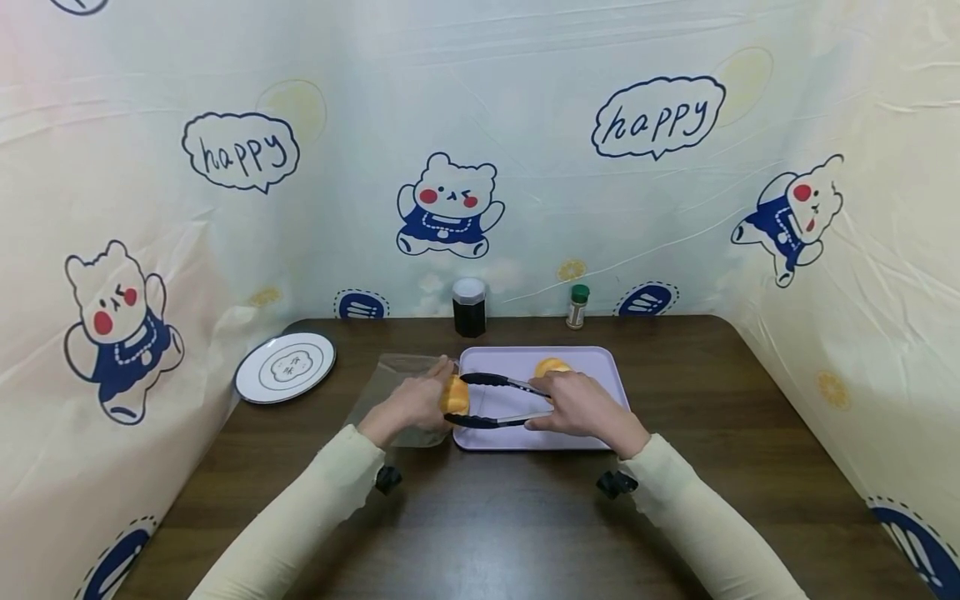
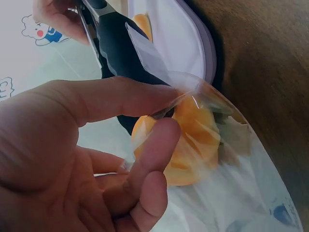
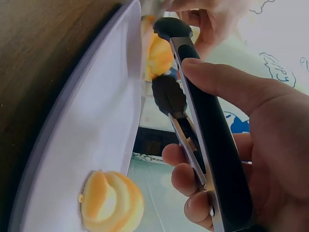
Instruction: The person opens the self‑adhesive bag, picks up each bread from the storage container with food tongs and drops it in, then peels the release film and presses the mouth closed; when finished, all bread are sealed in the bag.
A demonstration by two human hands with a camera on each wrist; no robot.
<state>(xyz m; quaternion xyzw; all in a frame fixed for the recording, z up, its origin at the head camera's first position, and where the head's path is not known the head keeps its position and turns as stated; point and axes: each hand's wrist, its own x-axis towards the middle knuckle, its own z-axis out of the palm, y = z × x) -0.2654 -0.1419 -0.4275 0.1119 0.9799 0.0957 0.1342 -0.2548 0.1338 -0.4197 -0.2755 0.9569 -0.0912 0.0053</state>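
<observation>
My left hand (image 1: pixel 417 402) pinches the rim of a clear plastic bag (image 2: pixel 241 188) between thumb and fingers. A golden bread roll (image 2: pixel 195 140) is at the bag's mouth, seen through the film in the left wrist view. In my right hand (image 1: pixel 581 406) are tongs (image 3: pixel 212 140) with black heads, thumb on one arm and fingers curled round the other. Their heads reach left to either side of that roll. A second bread roll (image 3: pixel 113 203) lies on the lilac tray (image 1: pixel 510 358), partly hidden behind my right hand in the head view.
A white plate (image 1: pixel 285 367) with a dark rim lies at the table's left edge. Toward the back stand a dark jar with a pale lid (image 1: pixel 469 308) and a small green-capped shaker (image 1: pixel 577 307). A printed curtain (image 1: pixel 525 250) encloses the brown table (image 1: pixel 480 517).
</observation>
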